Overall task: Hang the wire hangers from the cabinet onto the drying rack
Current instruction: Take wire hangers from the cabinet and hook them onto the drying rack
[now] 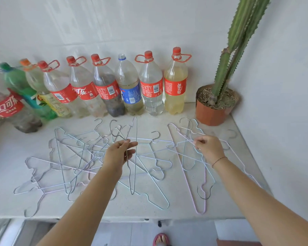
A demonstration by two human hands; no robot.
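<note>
Several thin wire hangers (75, 157) in pale blue, white and pink lie tangled across the white cabinet top (167, 208). My left hand (120, 153) pinches the neck of a grey-blue hanger (134, 173) near the middle, its hook up by the bottles. My right hand (209, 148) pinches the wire of a pale hanger (187, 139) in the right-hand group, where a pink hanger (198, 208) reaches toward the front edge. No drying rack is in view.
A row of large plastic bottles (151, 89) stands along the back wall. A tall cactus in an orange pot (211, 114) fills the back right corner. The cabinet's front edge runs below my arms, with tiled floor and a pink sandal (161, 238) beneath.
</note>
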